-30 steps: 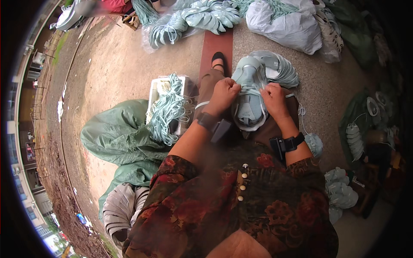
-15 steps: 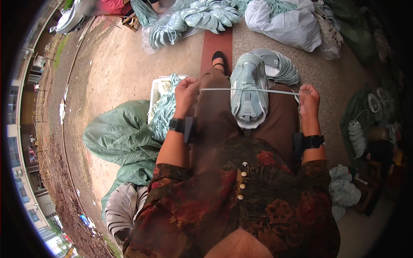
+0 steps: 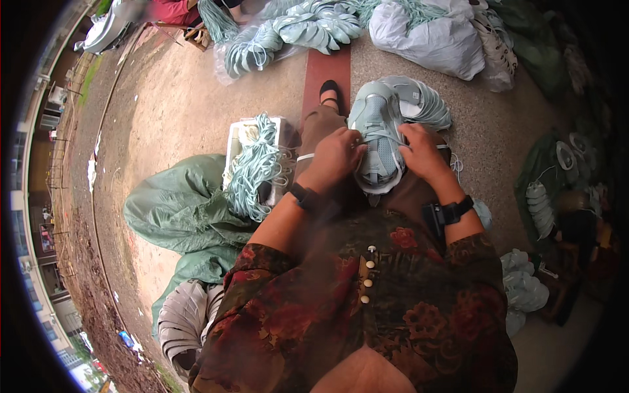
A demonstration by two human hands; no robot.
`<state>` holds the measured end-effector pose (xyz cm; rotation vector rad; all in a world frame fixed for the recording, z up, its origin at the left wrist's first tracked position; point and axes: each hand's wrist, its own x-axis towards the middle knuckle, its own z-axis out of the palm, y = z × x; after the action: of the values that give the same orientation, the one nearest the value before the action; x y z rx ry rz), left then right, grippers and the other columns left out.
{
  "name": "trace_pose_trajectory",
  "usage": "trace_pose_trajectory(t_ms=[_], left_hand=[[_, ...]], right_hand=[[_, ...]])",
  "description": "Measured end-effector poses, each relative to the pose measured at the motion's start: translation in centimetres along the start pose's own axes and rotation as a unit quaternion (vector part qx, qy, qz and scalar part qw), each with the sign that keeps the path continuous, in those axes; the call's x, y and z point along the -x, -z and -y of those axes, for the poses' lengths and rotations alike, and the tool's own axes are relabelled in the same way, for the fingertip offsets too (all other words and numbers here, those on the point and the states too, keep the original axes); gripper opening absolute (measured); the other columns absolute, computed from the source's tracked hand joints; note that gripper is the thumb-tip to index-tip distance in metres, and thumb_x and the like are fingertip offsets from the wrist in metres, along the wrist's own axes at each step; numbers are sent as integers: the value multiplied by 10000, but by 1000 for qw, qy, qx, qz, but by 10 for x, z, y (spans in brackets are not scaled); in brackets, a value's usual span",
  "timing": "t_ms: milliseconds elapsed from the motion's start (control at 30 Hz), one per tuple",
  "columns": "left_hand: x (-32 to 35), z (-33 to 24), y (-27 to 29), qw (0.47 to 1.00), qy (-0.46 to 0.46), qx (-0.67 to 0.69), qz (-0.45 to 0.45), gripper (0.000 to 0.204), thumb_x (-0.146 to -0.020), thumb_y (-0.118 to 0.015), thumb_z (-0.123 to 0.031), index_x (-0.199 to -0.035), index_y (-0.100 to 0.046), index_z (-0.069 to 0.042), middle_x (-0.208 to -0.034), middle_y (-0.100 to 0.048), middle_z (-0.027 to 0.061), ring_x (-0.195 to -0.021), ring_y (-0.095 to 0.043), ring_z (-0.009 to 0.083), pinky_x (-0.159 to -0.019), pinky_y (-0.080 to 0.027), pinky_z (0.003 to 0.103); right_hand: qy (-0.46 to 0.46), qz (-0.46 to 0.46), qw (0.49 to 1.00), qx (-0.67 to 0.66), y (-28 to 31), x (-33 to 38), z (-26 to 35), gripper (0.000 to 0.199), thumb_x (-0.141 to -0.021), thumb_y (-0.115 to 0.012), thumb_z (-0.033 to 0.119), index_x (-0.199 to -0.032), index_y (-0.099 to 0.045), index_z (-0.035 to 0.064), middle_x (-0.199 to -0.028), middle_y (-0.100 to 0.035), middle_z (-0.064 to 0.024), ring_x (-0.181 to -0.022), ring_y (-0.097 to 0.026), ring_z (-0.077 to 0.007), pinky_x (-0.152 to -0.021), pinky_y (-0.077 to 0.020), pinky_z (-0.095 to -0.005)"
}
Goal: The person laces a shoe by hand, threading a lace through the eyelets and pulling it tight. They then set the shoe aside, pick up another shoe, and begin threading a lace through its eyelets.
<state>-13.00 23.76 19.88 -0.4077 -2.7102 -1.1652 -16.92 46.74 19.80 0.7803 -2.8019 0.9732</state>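
Observation:
A light blue-grey shoe upper [image 3: 375, 111] rests on my lap, toe end away from me. A pale shoelace [image 3: 386, 135] runs across its lacing area. My left hand [image 3: 335, 157] is closed at the left edge of the upper, fingers pinched on the lace; a pale lace end sticks out beside its wrist. From the right, my right hand [image 3: 422, 152] pinches the lace at the opposite edge, thumb close to the eyelets. The exact grip of both fingertips is partly hidden.
A white box [image 3: 280, 134] left of my knee holds bundled light-blue laces [image 3: 252, 170]. Green sacks [image 3: 180, 203] lie beside it. Stacked uppers [image 3: 429, 108] sit beyond my right knee. Farther off are more uppers [image 3: 314, 29], a white plastic bag [image 3: 429, 46] and another person's red sleeve [image 3: 173, 12].
Half a second ago my hands were wide apart, stretching the lace taut above the upper. Both have come inward and down to the upper's edges.

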Motion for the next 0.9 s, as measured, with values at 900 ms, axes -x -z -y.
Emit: trace_pose_trajectory(t_ms=[900], left_hand=[[-47, -30, -25, 963, 13, -223, 150, 182, -782, -603, -217, -819, -675, -54, -795, -659, 159, -752, -651, 318, -658, -522, 391]], right_hand=[[146, -85, 970, 172, 82, 42, 52, 112, -792, -578, 48, -730, -488, 72, -543, -471, -99, -498, -521, -300, -444, -388, -399]])
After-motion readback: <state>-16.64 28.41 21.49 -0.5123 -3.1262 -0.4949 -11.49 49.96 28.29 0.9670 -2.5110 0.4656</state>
